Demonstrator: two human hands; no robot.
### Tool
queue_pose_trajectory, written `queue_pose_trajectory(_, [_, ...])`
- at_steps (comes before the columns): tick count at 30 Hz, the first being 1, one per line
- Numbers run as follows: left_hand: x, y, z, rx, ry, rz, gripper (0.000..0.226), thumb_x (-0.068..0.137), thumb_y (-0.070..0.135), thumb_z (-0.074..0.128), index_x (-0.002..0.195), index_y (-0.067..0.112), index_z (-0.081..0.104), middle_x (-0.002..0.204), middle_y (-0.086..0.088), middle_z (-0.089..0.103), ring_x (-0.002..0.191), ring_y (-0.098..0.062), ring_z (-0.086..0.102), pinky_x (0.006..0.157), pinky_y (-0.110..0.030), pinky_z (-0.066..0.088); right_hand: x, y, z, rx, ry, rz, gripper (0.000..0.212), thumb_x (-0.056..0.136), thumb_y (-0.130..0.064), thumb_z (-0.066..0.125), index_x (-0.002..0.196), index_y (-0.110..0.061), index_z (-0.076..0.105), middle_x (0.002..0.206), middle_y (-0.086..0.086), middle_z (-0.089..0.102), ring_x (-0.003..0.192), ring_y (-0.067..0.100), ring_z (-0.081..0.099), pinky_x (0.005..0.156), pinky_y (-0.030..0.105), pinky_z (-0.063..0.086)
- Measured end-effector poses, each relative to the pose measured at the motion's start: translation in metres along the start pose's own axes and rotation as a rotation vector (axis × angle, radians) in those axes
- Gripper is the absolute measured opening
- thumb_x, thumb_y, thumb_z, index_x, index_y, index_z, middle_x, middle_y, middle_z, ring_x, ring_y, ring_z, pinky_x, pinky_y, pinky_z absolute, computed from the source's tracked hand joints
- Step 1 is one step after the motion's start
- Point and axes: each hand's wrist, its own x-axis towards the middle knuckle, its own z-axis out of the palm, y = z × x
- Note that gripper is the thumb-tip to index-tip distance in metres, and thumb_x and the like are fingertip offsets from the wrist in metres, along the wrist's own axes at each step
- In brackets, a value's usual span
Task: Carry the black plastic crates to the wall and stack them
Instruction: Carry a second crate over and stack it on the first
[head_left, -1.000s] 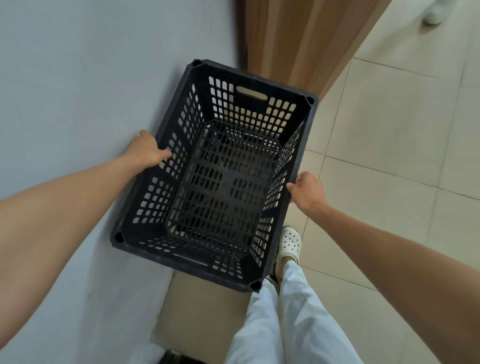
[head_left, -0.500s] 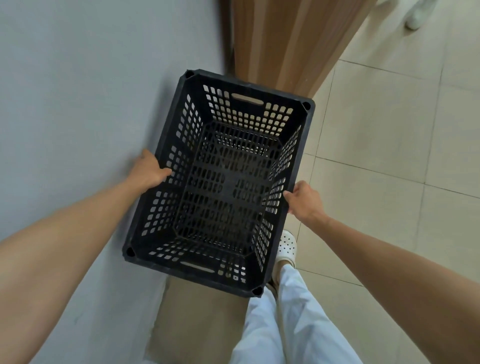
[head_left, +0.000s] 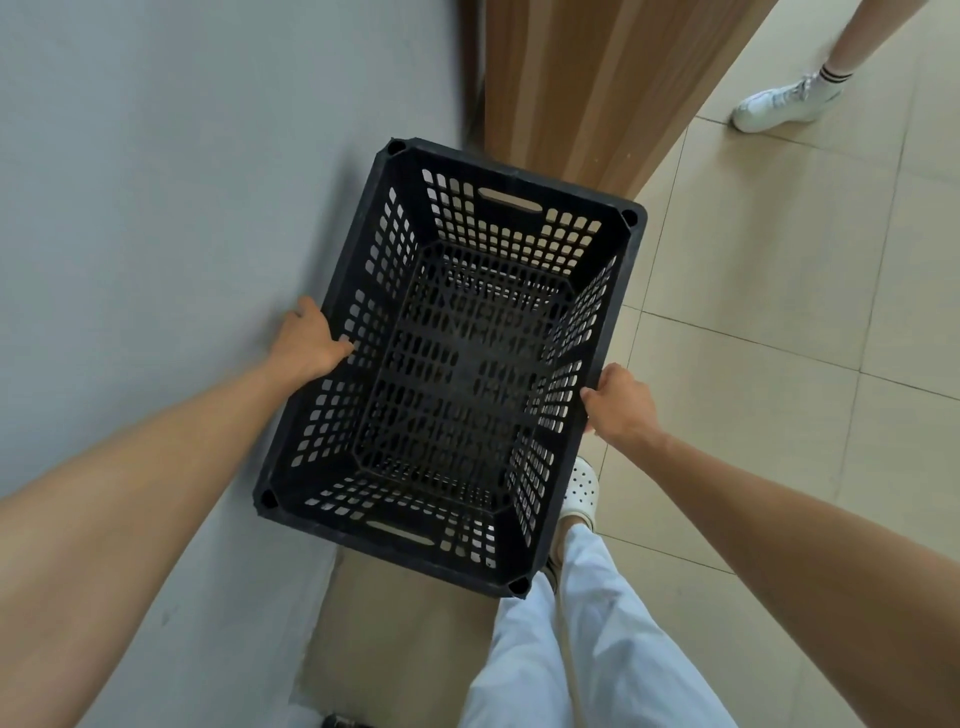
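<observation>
A black plastic crate (head_left: 457, 364) with perforated walls and floor fills the middle of the head view, seen from above, its left side close to the grey wall (head_left: 156, 208). My left hand (head_left: 309, 340) grips the crate's left rim, thumb over the edge. On the opposite side my right hand (head_left: 621, 402) grips the right rim. Through the crate's floor dark lattice shows below, and I cannot tell whether another crate sits under it.
A wooden panel (head_left: 597, 88) stands just beyond the crate's far end. Beige floor tiles (head_left: 779, 338) spread to the right. Another person's leg and white shoe (head_left: 779, 101) are at the top right. My own leg and white clog (head_left: 579, 491) are beside the crate's near right corner.
The crate has slid slightly down and toward me in view over the second, both hands keeping their grip. The other person's foot has come further into view at top right.
</observation>
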Motion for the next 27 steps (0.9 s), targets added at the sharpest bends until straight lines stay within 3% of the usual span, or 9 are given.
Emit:
queue_pose_trajectory(8, [-0.003, -0.005, 0.001, -0.020, -0.039, -0.015, 0.067, 0.092, 0.025, 0.063, 0.142, -0.001, 0.026, 0.138, -0.025, 0.041, 0.123, -0.040, 0.047, 0.100, -0.046, 0.044, -0.007, 0.001, 0.007, -0.027, -0.006, -0.012, 0.020, 0.097, -0.018, 0.046, 0.113, -0.005, 0.049, 0.103, 0.016, 0.064, 0.093, 0.035, 0.060, 0.079, 0.039, 0.050])
queue_pose_trajectory(15, [-0.017, 0.001, 0.008, 0.005, 0.001, -0.003, 0.069, 0.093, 0.025, 0.061, 0.145, -0.001, 0.024, 0.146, -0.024, 0.029, 0.130, -0.040, 0.040, 0.105, -0.044, 0.038, -0.004, -0.006, 0.004, -0.056, -0.066, -0.015, 0.028, 0.098, -0.014, 0.045, 0.123, -0.002, 0.043, 0.112, 0.019, 0.061, 0.087, 0.030, 0.051, 0.073, 0.034, 0.042])
queue_pose_trajectory(18, [-0.033, 0.010, 0.023, 0.027, 0.035, 0.102, 0.074, 0.091, 0.022, 0.060, 0.151, 0.010, 0.017, 0.152, -0.020, 0.018, 0.131, -0.040, 0.038, 0.106, -0.049, 0.041, -0.006, -0.006, 0.002, -0.049, -0.107, -0.016, 0.030, 0.099, -0.017, 0.045, 0.125, -0.003, 0.040, 0.114, 0.020, 0.061, 0.095, 0.035, 0.059, 0.077, 0.039, 0.048])
queue_pose_trajectory(21, [-0.056, 0.047, 0.046, 0.051, -0.005, 0.223, 0.070, 0.093, 0.025, 0.056, 0.152, 0.016, 0.019, 0.153, -0.017, 0.023, 0.133, -0.035, 0.039, 0.104, -0.048, 0.042, -0.007, -0.003, -0.006, -0.085, -0.127, -0.050, 0.031, 0.100, -0.022, 0.044, 0.125, -0.005, 0.042, 0.116, 0.019, 0.061, 0.101, 0.036, 0.060, 0.078, 0.038, 0.046])
queue_pose_trajectory(24, [-0.080, 0.098, 0.081, 0.002, -0.105, 0.310, 0.061, 0.099, 0.034, 0.046, 0.152, 0.016, 0.020, 0.154, -0.014, 0.027, 0.136, -0.034, 0.038, 0.106, -0.046, 0.038, -0.002, 0.002, -0.016, -0.104, -0.066, -0.133, 0.035, 0.101, -0.025, 0.042, 0.131, -0.006, 0.041, 0.129, 0.015, 0.055, 0.111, 0.034, 0.056, 0.084, 0.037, 0.044])
queue_pose_trajectory(27, [-0.101, 0.139, 0.125, -0.074, -0.192, 0.394, 0.057, 0.102, 0.043, 0.033, 0.152, 0.017, 0.024, 0.154, -0.012, 0.030, 0.137, -0.033, 0.038, 0.108, -0.045, 0.036, 0.014, 0.003, -0.027, -0.037, 0.069, -0.254, 0.048, 0.101, -0.023, 0.042, 0.144, -0.006, 0.027, 0.146, 0.015, 0.038, 0.127, 0.033, 0.047, 0.098, 0.043, 0.041])
